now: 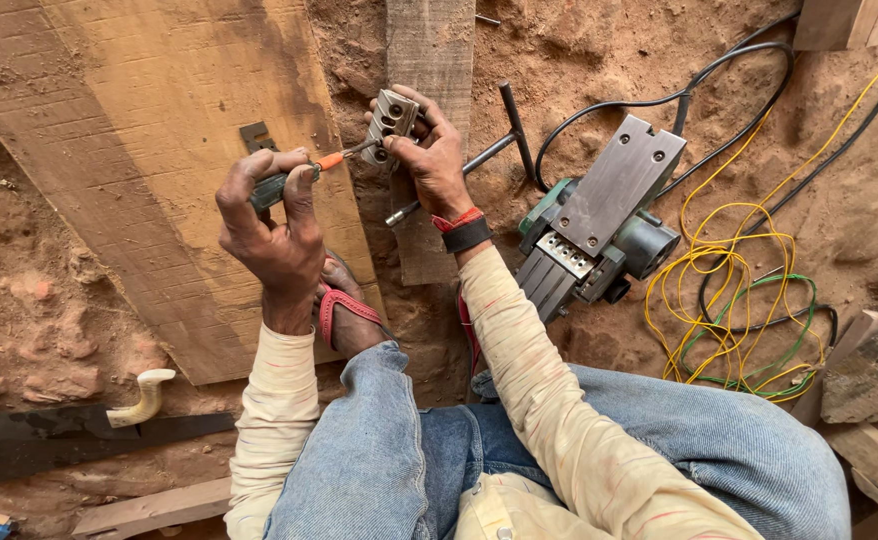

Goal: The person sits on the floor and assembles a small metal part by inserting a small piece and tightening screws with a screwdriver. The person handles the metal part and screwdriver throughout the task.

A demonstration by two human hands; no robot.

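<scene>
- While the person crouches over red earth, the left hand is clamped around a screwdriver with a green and orange handle.
- Its tip meets a small grey metal block with holes, pinched tightly in the right hand.
- Just left of the block lies a wide wooden plank.
- Right of the block, an electric planer rests upside down.
- Farther right of the block, yellow wire lies tangled on the ground.
</scene>
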